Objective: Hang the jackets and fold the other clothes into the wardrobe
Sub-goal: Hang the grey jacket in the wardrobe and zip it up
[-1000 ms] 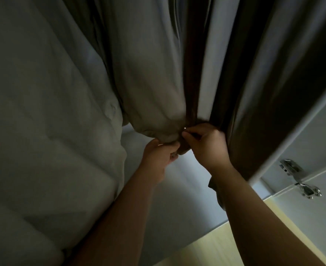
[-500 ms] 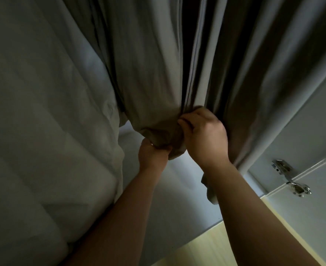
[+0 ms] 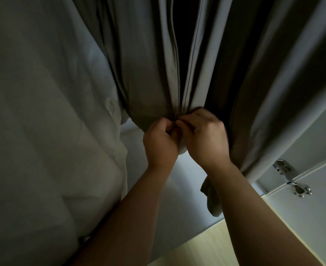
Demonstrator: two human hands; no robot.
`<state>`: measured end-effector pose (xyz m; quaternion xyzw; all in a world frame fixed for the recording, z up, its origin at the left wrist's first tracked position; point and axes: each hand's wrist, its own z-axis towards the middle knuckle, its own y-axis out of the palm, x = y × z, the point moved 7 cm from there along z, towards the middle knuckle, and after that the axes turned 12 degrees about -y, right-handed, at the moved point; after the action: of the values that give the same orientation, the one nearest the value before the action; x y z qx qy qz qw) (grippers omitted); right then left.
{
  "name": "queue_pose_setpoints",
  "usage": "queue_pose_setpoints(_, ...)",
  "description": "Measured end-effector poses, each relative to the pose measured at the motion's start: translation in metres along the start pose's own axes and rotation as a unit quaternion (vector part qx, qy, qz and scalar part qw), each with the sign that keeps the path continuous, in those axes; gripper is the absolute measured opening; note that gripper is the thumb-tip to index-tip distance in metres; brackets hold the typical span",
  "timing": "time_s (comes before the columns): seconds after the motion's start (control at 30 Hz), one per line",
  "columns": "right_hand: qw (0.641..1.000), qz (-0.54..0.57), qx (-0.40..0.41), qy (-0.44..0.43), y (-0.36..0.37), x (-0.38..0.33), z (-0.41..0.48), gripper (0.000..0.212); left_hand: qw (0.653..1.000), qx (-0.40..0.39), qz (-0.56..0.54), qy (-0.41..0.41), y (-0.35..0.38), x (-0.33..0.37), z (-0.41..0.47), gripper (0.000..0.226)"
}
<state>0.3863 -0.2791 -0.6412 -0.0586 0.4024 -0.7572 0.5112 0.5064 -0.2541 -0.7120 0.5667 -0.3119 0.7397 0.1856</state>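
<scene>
A grey-brown jacket [image 3: 150, 73] hangs in the dim wardrobe, its front edges parted around a dark gap. My left hand [image 3: 161, 141] pinches the bottom hem of the left front edge. My right hand [image 3: 204, 137] pinches the hem of the right front edge, right beside the left hand, so the two edges meet between my fingertips. What sits between the fingertips is hidden. A pale white garment [image 3: 43, 121] with a button hangs to the left, touching the jacket.
The wardrobe's pale inner floor [image 3: 154, 189] lies below the hems. A white door with metal hinges [image 3: 290, 177] stands at the right. Light wood flooring [image 3: 206, 248] shows at the bottom. A loose sleeve end [image 3: 210, 196] dangles by my right forearm.
My left hand has risen from under the hem to meet the right hand at the jacket's front edges. The jacket fronts have been drawn closer together at the bottom.
</scene>
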Motion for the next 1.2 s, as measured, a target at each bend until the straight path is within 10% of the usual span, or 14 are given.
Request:
queue_pose_setpoints(0.17, 0.985, -0.019, 0.166, -0.044, -0.041, -0.010, 0.007, 0.009, 0.999, 0.001, 0.022, 0.027, 0.004, -0.003, 0.001, 0.012)
queue_pose_setpoints(0.43, 0.987, -0.012, 0.157, -0.042, -0.038, -0.012, 0.007, 0.015, 0.995, 0.006, -0.077, 0.062, 0.000, 0.032, -0.002, 0.033)
queue_pose_setpoints(1.2, 0.973, 0.017, 0.225, -0.054, -0.074, -0.034, 0.026, 0.016, 0.986, 0.061, -0.088, 0.130, -0.015, 0.073, 0.007, 0.007)
